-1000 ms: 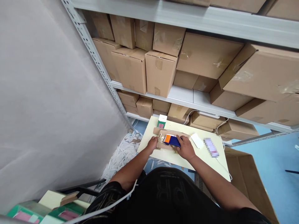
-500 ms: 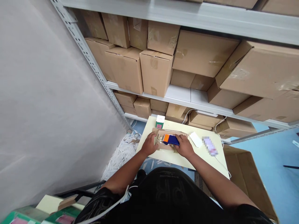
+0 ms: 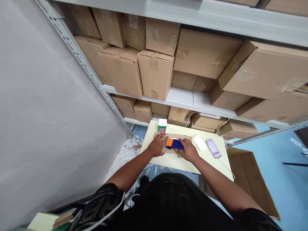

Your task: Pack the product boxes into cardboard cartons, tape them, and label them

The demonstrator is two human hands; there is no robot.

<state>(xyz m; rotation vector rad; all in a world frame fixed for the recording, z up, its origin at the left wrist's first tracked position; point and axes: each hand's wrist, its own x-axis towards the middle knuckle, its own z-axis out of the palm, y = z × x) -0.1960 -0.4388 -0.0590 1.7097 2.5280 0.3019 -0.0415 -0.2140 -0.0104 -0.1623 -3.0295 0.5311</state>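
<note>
A small flat cardboard box (image 3: pixel 172 150) lies on the pale yellow table (image 3: pixel 154 126) in front of me. Across its top rests a blue and orange tape dispenser (image 3: pixel 177 144), orange end to the left. My right hand (image 3: pixel 189 150) is closed around the dispenser's blue end. With fingers stretched out, my left hand (image 3: pixel 157 146) lies flat on the box's left part, close to the orange end. A bit of shiny tape shows beside the dispenser; the box's left end is mostly covered by my hand.
A small green and white box (image 3: pixel 162 125) stands behind my left hand. Right of the box lie a white card (image 3: pixel 199 142) and a blurred phone-like object (image 3: pixel 213 148) with a cable. Shelves of cartons (image 3: pixel 156 73) rise behind; an open carton (image 3: pixel 250 179) stands right.
My left hand has moved from the box's left edge onto its top, fingers now reaching towards the dispenser. My right hand keeps hold of the tape dispenser. The view has shifted slightly.
</note>
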